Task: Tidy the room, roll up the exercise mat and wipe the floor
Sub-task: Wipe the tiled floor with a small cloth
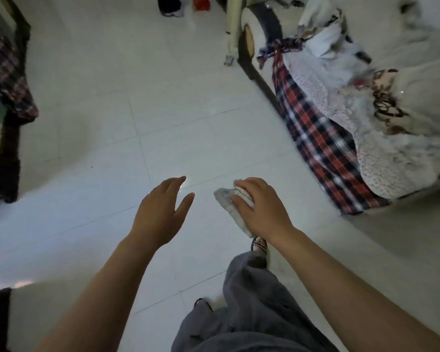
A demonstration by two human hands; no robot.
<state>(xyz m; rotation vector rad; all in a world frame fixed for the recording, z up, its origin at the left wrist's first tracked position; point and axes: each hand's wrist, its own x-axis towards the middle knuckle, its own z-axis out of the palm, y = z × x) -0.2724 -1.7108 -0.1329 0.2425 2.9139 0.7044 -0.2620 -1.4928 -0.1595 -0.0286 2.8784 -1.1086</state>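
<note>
The cleaning cloth (226,200) is a crumpled pale rag, white with a bluish tint. It is held in the air above the tiled floor (107,128), in front of the person's body.

The right hand (262,209) grips the cloth from above, palm down. Its fingers curl over the top of the bundle. Part of the cloth protrudes past the fingers on the side facing the other hand, and part hangs below the palm toward the wrist.

The left hand (160,212) is level with the grip and just beside it, with a gap between it and the cloth. Its fingers are straight, the thumb is spread, and it holds nothing.

Directly below the grip, a sandalled foot (259,244) stands on the floor under the wide grey trousers (252,301).

Outward of the grip on the right-hand side, a red, white and dark plaid sheet (323,148) hangs over the edge of a low piece of furniture down to the floor. A white dotted cover (341,110) lies on that furniture beside the sheet.

Well apart from the grip, beyond the left hand, a dark checked fabric (8,72) lies draped over dark furniture at the frame edge.
</note>
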